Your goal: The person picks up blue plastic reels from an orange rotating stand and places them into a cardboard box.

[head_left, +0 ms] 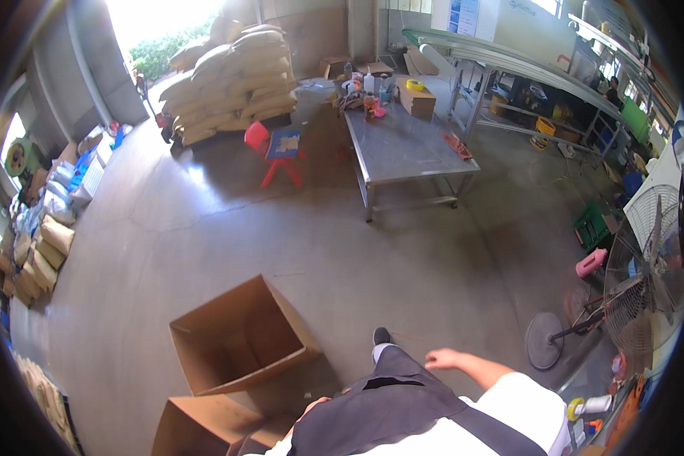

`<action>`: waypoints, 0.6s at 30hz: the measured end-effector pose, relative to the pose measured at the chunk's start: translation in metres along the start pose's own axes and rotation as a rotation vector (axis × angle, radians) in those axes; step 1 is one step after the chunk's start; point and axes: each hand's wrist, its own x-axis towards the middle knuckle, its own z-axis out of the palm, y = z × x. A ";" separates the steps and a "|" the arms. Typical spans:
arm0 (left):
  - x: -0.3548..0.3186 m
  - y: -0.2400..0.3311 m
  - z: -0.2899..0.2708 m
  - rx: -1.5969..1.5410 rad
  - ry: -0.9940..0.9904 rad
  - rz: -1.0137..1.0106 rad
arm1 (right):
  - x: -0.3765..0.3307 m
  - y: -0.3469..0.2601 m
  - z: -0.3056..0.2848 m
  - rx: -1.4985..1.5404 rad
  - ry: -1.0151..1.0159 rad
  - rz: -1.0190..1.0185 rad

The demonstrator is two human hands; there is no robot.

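Note:
My right hand (442,359) hangs in front of my dark apron (387,410), over the bare floor. Its fingers are loosely bent and a little apart, with nothing seen in them. My left hand (314,406) shows only in part beside the apron's left edge, close to the cardboard boxes; its fingers are mostly hidden. An open, empty-looking cardboard box (296,323) stands on the floor ahead and to the left. Nearer to me is a second open cardboard box (176,425), cut off by the lower edge. One dark shoe (381,335) is stepping forward.
Ahead stands a metal table (403,148) with bottles and a small carton (416,97). Left of it are a red chair (258,138) and stacked sacks (232,87). More sacks (49,243) line the left wall. A large fan (646,266) and its round base (545,340) stand right.

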 end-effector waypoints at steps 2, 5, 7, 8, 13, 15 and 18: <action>0.041 0.043 -0.011 0.004 0.004 0.002 | 0.002 0.027 0.034 0.914 -0.224 0.205; 0.087 0.099 -0.024 -0.011 0.045 0.001 | 0.023 0.000 -0.003 1.013 -0.009 0.232; 0.120 0.155 -0.027 -0.050 0.047 0.046 | 0.074 0.020 -0.044 0.868 0.045 0.216; 0.137 0.184 -0.028 -0.063 0.041 0.061 | 0.097 0.030 -0.059 0.810 0.066 0.219; 0.187 0.239 -0.059 -0.169 0.051 0.065 | 0.180 -0.036 -0.207 0.479 0.229 0.163; 0.220 0.238 -0.080 -0.195 0.019 0.065 | 0.235 -0.065 -0.270 0.576 0.348 0.037; 0.262 0.287 -0.112 -0.141 0.025 0.012 | 0.309 -0.105 -0.344 0.758 0.413 -0.036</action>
